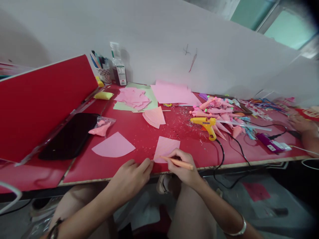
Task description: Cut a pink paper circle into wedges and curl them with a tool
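My right hand (185, 174) grips an orange pen (183, 163), its tip resting on a small four-sided sheet of pink paper (167, 146) at the table's front edge. At that sheet's lower left corner is my left hand (136, 176), its fingers curled together and seeming to pinch the corner; the fingertips are partly hidden. A pink fan-shaped paper piece (113, 146) lies flat to the left of the sheet. Beyond the sheet, more fan-shaped pieces (154, 117) overlap in a small stack.
To the right, a yellow glue gun (204, 124) with a black cord lies before a heap of pink paper cones (219, 108). Pink sheets (171, 93), a bottle (119, 71) and a pen cup (104, 74) stand along the wall. A black case (69, 136) is left; another person's arm (307, 129), far right.
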Demonstrator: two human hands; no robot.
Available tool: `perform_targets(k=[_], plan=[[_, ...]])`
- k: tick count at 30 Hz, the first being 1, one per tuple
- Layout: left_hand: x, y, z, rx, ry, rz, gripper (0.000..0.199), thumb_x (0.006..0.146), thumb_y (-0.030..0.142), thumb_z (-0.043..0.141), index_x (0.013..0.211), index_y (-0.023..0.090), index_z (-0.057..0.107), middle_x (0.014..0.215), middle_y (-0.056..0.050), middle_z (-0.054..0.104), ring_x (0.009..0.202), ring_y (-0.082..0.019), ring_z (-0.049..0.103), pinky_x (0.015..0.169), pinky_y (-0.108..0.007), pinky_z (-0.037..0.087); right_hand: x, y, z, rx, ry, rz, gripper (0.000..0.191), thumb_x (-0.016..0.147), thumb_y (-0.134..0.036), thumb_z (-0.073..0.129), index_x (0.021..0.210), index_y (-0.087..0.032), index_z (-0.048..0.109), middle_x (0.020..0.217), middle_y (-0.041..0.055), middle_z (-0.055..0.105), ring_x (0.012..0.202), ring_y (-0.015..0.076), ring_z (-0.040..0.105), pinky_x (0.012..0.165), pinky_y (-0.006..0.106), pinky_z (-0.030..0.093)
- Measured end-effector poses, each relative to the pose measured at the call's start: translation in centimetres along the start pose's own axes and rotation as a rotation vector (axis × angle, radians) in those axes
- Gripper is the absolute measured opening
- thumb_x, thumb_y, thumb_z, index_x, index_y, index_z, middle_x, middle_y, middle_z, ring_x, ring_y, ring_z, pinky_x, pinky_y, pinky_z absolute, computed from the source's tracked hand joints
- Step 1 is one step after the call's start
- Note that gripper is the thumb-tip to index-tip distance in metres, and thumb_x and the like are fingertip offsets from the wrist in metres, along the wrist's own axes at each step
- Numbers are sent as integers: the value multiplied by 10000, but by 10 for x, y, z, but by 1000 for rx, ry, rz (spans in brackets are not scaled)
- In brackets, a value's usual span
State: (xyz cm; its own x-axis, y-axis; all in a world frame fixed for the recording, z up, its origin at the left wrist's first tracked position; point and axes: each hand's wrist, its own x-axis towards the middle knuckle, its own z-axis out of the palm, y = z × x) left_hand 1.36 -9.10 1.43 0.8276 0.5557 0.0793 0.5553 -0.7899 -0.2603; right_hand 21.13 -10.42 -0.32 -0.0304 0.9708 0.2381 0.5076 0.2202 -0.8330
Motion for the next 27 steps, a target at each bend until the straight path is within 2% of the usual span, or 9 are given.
perform_targets(k=[6,15,19,24,27], plan=[[2,-1,4,29,11,18,249,813,122,419,1009,145,571,807,-22,564,525,-117,508,530,-293,370,1,15,-23,-60,78,47,28,706,-166,550,685,-171,568,582,-26,522,505,96,450,468,197,326],[1,-3,10,10,38,22,249,800,97,418,996,140,566,810,-23,557,524,-93,487,524,-266,367,5,33,-46,-108,223,97,22,705,-193,543,715,-174,541,623,-2,553,572,128,520,525,220,397],[-1,-4,12,-41,65,6,283,790,79,391,1019,124,551,794,-26,539,506,-109,488,501,-285,389,0,21,-35,-13,294,81,27,713,-198,534,731,-178,535,607,-17,545,551,117,517,509,208,401],[-1,-5,9,-75,52,-3,249,792,101,393,977,132,558,786,-28,526,481,-113,478,482,-294,395,-6,-4,-5,54,64,-16,21,715,-177,540,701,-173,555,594,-25,539,518,93,490,481,189,371],[-1,-6,7,-60,40,7,236,784,108,418,974,137,555,780,-20,520,477,-107,473,480,-286,393,-7,-9,8,56,22,-33,54,730,-186,544,681,-167,559,591,-24,548,523,88,493,491,184,372]])
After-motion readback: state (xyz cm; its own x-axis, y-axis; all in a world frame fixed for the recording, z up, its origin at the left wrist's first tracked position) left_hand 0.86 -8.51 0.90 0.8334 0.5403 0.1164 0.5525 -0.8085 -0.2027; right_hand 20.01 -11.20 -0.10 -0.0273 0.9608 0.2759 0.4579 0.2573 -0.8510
